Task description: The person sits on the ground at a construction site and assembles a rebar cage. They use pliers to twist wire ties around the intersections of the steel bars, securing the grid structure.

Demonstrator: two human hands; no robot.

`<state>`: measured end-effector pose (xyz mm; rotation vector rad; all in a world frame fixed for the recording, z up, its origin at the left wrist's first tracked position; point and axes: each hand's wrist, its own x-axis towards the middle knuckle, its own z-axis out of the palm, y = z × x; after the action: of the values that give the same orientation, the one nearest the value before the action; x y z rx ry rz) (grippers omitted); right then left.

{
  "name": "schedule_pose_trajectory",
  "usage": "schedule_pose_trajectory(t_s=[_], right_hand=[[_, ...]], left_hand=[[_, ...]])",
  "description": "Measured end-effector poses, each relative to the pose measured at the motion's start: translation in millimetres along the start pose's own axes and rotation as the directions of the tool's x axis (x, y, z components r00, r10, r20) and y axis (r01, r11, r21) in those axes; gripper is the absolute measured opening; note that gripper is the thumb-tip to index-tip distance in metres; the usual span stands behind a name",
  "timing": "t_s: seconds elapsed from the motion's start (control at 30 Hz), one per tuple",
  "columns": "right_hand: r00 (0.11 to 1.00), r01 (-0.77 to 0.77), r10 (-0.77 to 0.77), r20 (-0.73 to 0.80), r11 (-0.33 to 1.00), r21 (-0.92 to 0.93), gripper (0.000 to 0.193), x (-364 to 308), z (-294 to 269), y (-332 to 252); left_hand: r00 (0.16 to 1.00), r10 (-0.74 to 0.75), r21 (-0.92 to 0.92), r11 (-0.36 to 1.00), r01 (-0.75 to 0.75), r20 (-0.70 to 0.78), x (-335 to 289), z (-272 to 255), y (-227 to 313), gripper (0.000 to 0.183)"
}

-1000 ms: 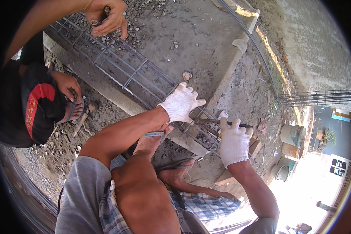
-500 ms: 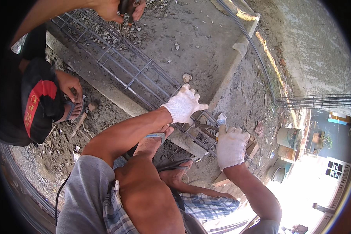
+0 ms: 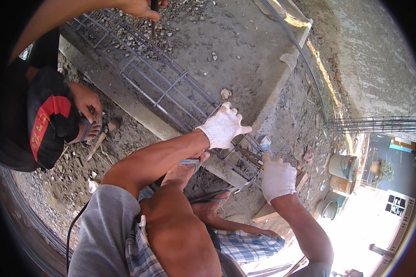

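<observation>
A long cage of rebar [image 3: 159, 95] runs diagonally from the upper left toward the middle, with steel ties across its bars. My left hand [image 3: 223, 126], in a white knit glove, lies over the cage with its fingers curled round the far bars and its thumb pointing right. My right hand [image 3: 279, 177], gloved alike, is closed round the handles of a pair of pincers [image 3: 250, 156]. Its jaws reach in at the near end of the cage, just right of my left hand; what they touch there is too small to make out.
At the upper left a co-worker's hand [image 3: 142, 8] holds a dark tool over the cage. Another bare hand [image 3: 87, 102] hangs beside a dark-clothed knee. A concrete edge [image 3: 138, 115] passes under the cage. Buckets [image 3: 343, 167] and bundled rebar [image 3: 374, 123] are at right.
The co-worker's tool now points more straight down, and that hand sits slightly higher. My right hand and its pincers have shifted a little; my left hand keeps its place on the cage.
</observation>
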<state>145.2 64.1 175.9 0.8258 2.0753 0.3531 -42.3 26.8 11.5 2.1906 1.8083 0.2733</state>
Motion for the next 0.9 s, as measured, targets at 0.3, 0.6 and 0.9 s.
schedule_pose_trajectory(t_s=[0.3,0.6,0.9], right_hand=[[0.915,-0.073,-0.220,0.338,0.734,0.675,0.047,17.0,19.3,31.5],[0.981,-0.005,-0.095,0.171,0.863,0.504,0.079,3.4,14.7,24.1],[0.981,0.169,-0.162,-0.107,0.984,0.060,0.036,-21.6,23.7,10.0]], left_hand=[[1.000,0.010,-0.007,1.000,-0.010,-0.009,1.9,3.5,1.2,0.081],[0.986,0.000,-0.009,1.000,-0.001,-0.169,-5.2,2.5,-0.9,0.077],[0.989,-0.027,0.001,1.000,0.028,-0.145,-18.5,7.8,10.6,0.083]])
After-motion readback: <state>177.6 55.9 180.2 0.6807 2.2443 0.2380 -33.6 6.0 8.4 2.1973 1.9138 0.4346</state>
